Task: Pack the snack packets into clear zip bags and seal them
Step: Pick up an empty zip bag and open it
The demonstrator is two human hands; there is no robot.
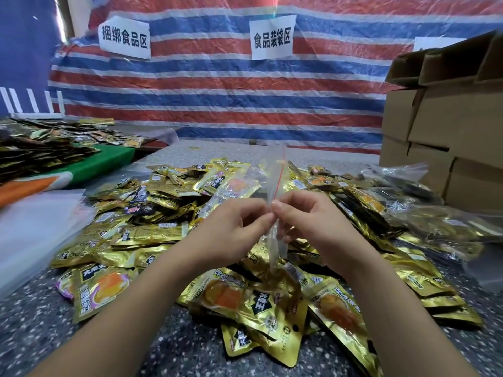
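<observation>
A big heap of gold snack packets [152, 232] covers the speckled table [40, 327] in front of me. Above the heap I hold a clear zip bag [277, 170] with a red zip line, seen edge-on and standing upright. My left hand [231, 229] and my right hand [307, 221] meet at the bag's near edge, each pinching it between thumb and fingers. I cannot tell whether the bag's mouth is open or whether anything is inside it.
Filled clear bags [441, 229] lie at the right beside stacked cardboard boxes [446, 131]. A stack of empty clear bags [32, 227] lies at the left. Another heap of packets [40, 142] sits on a green board at the far left. A striped tarp with paper signs hangs behind.
</observation>
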